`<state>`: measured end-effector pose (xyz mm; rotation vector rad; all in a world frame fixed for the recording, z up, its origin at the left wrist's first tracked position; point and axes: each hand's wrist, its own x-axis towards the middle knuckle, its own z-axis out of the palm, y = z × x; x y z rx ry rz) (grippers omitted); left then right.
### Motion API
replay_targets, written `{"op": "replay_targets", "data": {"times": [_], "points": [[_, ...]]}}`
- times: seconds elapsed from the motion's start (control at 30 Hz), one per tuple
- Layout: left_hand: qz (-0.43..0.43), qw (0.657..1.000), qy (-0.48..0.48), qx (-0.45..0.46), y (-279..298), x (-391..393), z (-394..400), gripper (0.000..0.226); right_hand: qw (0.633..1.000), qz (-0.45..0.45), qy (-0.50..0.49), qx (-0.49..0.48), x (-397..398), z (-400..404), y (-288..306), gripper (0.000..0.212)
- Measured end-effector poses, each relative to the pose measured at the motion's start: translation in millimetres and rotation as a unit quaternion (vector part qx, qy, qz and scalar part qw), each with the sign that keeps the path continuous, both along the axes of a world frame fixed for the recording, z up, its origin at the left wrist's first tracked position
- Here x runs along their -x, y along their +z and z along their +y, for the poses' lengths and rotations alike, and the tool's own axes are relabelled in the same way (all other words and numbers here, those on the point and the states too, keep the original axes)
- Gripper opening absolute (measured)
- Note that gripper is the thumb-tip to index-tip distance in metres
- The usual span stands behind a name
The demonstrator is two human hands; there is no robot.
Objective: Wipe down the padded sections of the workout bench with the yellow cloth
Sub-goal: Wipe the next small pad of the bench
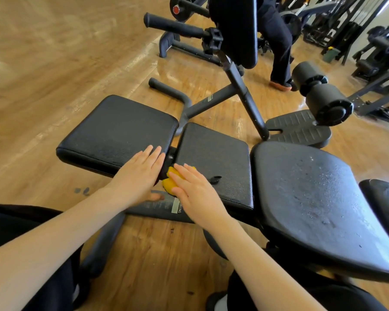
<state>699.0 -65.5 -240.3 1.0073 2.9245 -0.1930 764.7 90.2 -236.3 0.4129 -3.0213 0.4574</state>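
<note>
Pressing yellow cloth point(171, 181) under flat right hand point(194, 194).

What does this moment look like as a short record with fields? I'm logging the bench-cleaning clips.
setting: gym with a wooden floor
left hand: fingers straight, flat on the left pad near its inner edge
right hand: fingers straight, pressing the yellow cloth
cloth position: at the near left corner of the middle pad, by the gap between pads
right pad: droplets on its surface
background: another person's legs beyond the bench
</note>
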Motion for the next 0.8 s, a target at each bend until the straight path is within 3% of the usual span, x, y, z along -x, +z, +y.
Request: {"op": "replay_targets", "data": {"times": [0.13,0.33,0.43,0.6,0.8], "points": [[0.008,1.000,-0.010,-0.002,-1,-1,-4,0.099,1.000,0.010,0.011,-0.005,-9,15,0,0.051],[0.012,1.000,-0.008,-0.023,-2,0,-5,0.096,0.989,0.089,-0.119,0.012,-43,61,-28,0.060],[0.019,1.000,-0.009,-0.017,-5,-1,-6,0.093,0.986,0.145,-0.085,-0.023,-28,32,-32,0.057],[0.028,1.000,-0.009,0.004,-5,0,-3,0.094,0.986,0.165,0.009,-0.038,4,-14,-41,0.049],[0.013,1.000,-0.006,-0.008,-2,-2,-3,0.099,0.985,0.093,0.010,-0.142,-21,46,-29,0.068]]}}
